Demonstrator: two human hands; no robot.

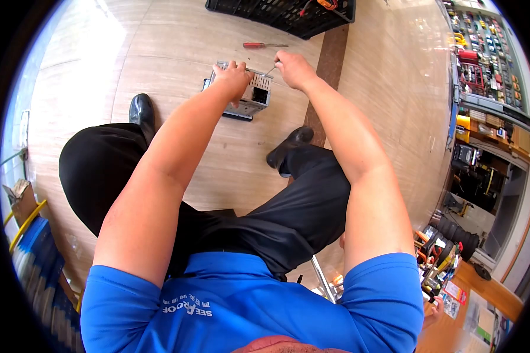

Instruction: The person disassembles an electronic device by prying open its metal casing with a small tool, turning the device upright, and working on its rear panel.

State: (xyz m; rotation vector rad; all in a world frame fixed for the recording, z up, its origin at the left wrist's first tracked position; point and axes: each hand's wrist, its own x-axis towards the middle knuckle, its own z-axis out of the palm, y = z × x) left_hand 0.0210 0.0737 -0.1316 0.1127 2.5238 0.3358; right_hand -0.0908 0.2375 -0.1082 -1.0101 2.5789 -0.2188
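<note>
One boxy metal case (252,105), slotted near its edge, sits on smooth, pale floor (176,76), ahead of my two dark, glossy shoes (141,110). My left hand (234,81) lies half-open across it, fingers spread. My right hand (295,69) is curled around one slim tool (270,71), thin shaft slanting toward the case. Beyond: one red-handled screwdriver (254,45), one perforated black crate (265,15).

The left hand (233,80) rests on the metal-cased unit (264,86); the right hand (295,69), just right of the unit, holds a thin tool (270,71) angled toward it. Beyond the unit lies a red-handled screwdriver (256,45) (its shaft pointing right), then a black crate (277,19) farther off.
</note>
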